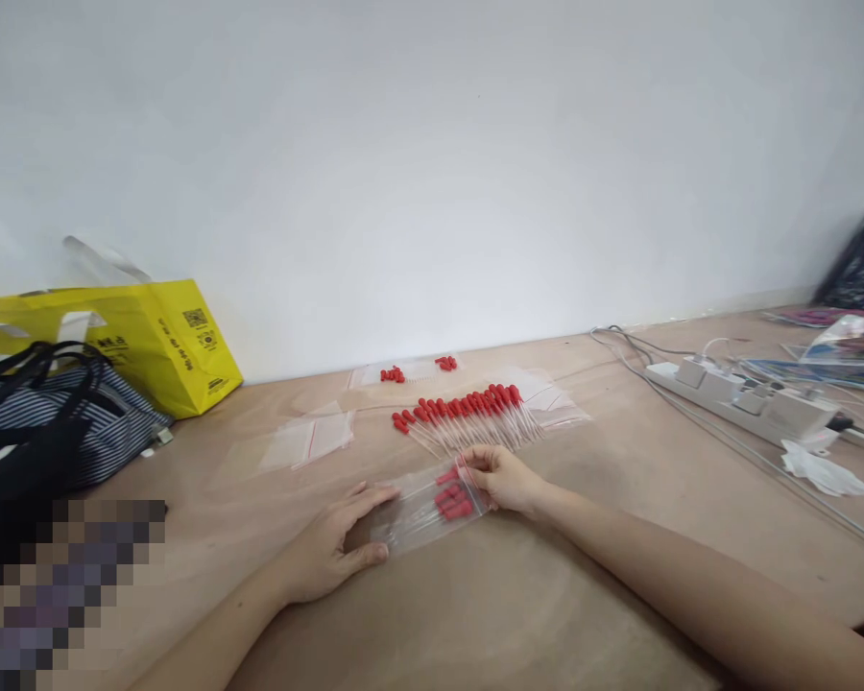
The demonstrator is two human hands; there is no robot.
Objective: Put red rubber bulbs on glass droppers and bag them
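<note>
A clear zip-lock bag (414, 513) lies on the table between my hands, with several red-bulbed droppers (455, 505) inside, bulbs toward its mouth. My right hand (500, 478) pinches the bag's mouth at the right, its fingertips close to one red bulb. At the opposite end, my left hand (338, 542) rests with thumb and fingers spread, touching or nearly touching the bag's edge. Just beyond my right hand, a row of loose droppers (468, 408) lies side by side, red bulbs pointing away from me.
Flat plastic bags (309, 440) lie left of the row, more bags (558, 403) at its right. Filled bags (421, 369) lie near the wall. A yellow bag (180, 345) and striped bag (122, 422) stand left. Right are a power strip (738, 408), cables and tissue (825, 468).
</note>
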